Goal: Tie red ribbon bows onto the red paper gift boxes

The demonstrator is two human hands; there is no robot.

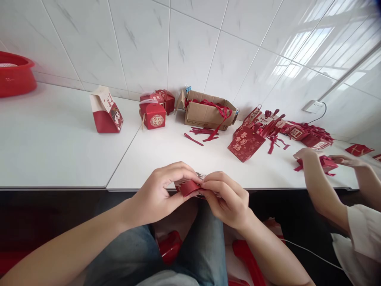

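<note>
At the table's front edge, both my hands hold a red and white printed paper box point(189, 187), partly folded and mostly covered by my fingers. My left hand point(166, 186) grips it from the left, thumb below and fingers above. My right hand point(228, 196) pinches its right side, fingertips meeting the left ones near a curved red flap. A finished-looking red and white gift box point(106, 111) stands on the table to the left. Farther back are several small red gift boxes point(152, 115), one with a cord handle.
A cardboard box point(205, 115) of red ribbons stands by the wall, loose ribbon strips point(193, 139) before it. Red gift bags point(246, 143) and ribboned boxes point(317, 137) line the right. A co-worker's hands point(308, 153) handle a red box there. A red basin point(16, 75) sits far left.
</note>
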